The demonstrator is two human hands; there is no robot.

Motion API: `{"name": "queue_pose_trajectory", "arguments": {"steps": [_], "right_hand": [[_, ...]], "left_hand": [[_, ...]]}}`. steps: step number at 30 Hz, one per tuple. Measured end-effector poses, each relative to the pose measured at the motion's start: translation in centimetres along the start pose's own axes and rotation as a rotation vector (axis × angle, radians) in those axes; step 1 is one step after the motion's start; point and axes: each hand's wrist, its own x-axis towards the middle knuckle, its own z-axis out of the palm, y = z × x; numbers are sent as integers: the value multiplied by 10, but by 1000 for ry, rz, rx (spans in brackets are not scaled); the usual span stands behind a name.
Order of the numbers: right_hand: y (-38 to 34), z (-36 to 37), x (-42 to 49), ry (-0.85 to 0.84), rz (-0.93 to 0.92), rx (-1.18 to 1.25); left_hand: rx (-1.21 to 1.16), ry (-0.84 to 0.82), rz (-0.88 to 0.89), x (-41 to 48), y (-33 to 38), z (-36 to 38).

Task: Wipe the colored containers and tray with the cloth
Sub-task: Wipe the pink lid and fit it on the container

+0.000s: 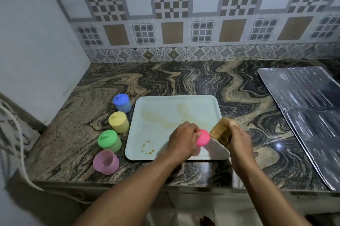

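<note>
A pale tray point(158, 115) with brown stains lies on the marble counter. Over its near right part my left hand point(182, 139) grips a pink lid point(203, 138). My right hand point(239, 137) holds a folded brown cloth point(219, 130) right beside the lid, touching it. Left of the tray stand a blue container point(122, 103), a yellow container point(118, 121) and a green container point(109, 141), each with its lid on. Nearest the counter edge sits an open pink container point(105, 162) without a lid.
The marble counter point(184, 78) ends at a tiled back wall and a plain wall on the left. A foil-covered sheet point(309, 108) lies at the right. A white cord point(20, 148) hangs off the left edge.
</note>
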Motion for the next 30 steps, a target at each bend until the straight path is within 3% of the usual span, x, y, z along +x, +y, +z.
{"name": "queue_pose_trajectory", "arguments": {"steps": [3, 7, 11, 17, 19, 21, 24, 27, 30], "right_hand": [[5, 22, -12, -83, -48, -33], [1, 46, -19, -175, 106, 264], [-6, 55, -19, -285, -20, 42], [-7, 56, -16, -354, -4, 33], [-3, 60, -16, -324, -6, 51], [0, 64, -14, -256, -15, 80], [-3, 68, -16, -206, -53, 106], [-5, 70, -19, -191, -92, 98], [-5, 74, -21, -170, -119, 102]], "left_hand": [[-74, 169, 59, 3, 0, -13], [-1, 314, 184, 1, 1, -28], [132, 422, 334, -5, -6, -38], [236, 401, 463, -11, -12, -49], [103, 407, 318, -17, -9, -48], [-187, 403, -24, -23, -5, -45], [-731, 222, -376, -23, -2, -45], [-967, 126, -459, -21, 1, -52], [-996, 138, -439, -19, 2, -55]]}}
